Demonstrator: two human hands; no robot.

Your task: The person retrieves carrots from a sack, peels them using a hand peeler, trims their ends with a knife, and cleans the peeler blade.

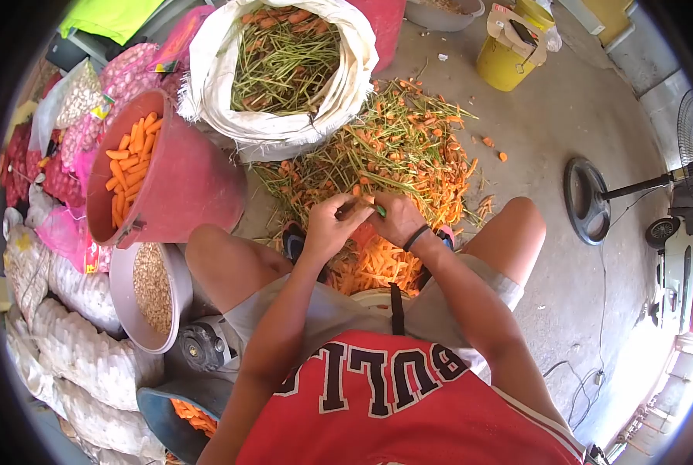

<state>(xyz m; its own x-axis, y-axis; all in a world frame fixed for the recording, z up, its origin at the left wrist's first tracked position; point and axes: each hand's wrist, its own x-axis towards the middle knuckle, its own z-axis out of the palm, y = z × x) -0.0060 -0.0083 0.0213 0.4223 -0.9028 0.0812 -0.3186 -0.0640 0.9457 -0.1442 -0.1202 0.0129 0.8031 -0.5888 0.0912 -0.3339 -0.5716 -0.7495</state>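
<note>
My left hand (334, 226) and my right hand (400, 220) meet between my knees, fingers closed. A carrot (348, 208), mostly covered by fingers, is pinched in my left hand. My right hand grips a small tool with a green handle (380, 210); its working end is hidden. Below and between my hands lies a heap of orange carrot peelings (379, 263). Just beyond them, a wide pile of carrot tops and green stems (393, 147) spreads over the floor.
A white sack (273, 128) full of stems stands ahead. To the left are a red tub (207, 182) of peeled carrots, a basin (180, 310) and a blue container (156, 407) with carrots. A yellow bucket (498, 66) and a fan's round base (584, 201) stand right.
</note>
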